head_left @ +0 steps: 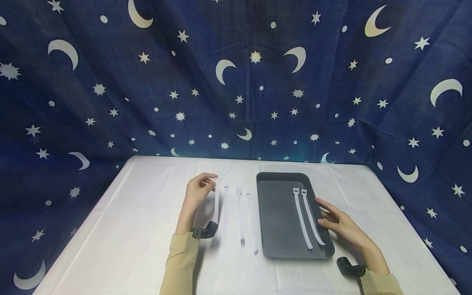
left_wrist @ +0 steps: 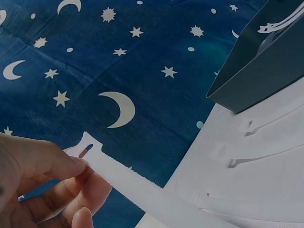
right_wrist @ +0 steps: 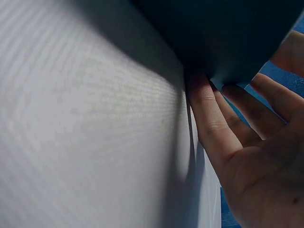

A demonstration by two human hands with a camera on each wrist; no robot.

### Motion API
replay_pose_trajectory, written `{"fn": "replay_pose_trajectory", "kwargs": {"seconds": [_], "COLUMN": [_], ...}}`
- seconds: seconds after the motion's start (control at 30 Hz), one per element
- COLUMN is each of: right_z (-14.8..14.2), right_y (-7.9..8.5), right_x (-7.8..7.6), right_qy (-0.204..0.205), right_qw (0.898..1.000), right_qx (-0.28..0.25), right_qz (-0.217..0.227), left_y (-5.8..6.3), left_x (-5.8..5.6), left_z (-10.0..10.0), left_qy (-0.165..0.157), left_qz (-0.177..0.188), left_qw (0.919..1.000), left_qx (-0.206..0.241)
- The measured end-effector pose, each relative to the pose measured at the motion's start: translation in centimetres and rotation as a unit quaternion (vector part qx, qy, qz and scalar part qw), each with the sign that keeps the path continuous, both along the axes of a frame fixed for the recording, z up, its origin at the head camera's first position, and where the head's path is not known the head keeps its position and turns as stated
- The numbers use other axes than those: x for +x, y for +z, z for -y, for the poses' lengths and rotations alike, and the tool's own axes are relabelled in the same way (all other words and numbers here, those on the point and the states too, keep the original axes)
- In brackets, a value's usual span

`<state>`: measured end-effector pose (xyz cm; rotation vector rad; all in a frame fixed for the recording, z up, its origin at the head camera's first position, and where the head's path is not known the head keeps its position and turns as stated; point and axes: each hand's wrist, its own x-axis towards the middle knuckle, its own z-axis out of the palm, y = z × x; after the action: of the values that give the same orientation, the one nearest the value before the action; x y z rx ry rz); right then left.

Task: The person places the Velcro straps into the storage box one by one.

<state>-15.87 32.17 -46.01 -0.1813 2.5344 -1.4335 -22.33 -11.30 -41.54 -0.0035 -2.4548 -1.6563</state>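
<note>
My left hand (head_left: 197, 191) pinches a white hook-and-loop cable tie (head_left: 216, 207) near its slotted head, between thumb and fingers. In the left wrist view this cable tie (left_wrist: 135, 183) slants down to the right from the fingertips. Beside it on the table lie three more white cable ties (head_left: 240, 217), roughly parallel. Two others (head_left: 303, 219) rest inside the dark grey tray (head_left: 276, 221), toward its right side. My right hand (head_left: 344, 227) touches the tray's right side with extended fingers; the right wrist view has these fingers (right_wrist: 213, 118) against its outer wall.
A white cloth covers the table (head_left: 129, 229). Behind it hangs a dark blue curtain (head_left: 206, 69) with moons and stars, which also runs along both sides. The tray's raised rim stands between the loose cable ties and my right hand.
</note>
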Motion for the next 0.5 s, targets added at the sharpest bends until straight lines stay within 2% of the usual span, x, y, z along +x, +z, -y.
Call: {"fn": "replay_pose_trajectory", "kwargs": {"seconds": [0.5], "right_z": [0.00], "right_y": [-0.01], "right_x": [-0.02], "right_qy": [0.011], "right_qw": [1.000], "right_qx": [-0.005], "right_qz": [-0.008], "left_y": [0.91], "left_x": [0.44], "left_z": [-0.17], "left_qy": [-0.009], "left_qz": [-0.004], "left_qw": [0.9999], "left_qx": [-0.010]}}
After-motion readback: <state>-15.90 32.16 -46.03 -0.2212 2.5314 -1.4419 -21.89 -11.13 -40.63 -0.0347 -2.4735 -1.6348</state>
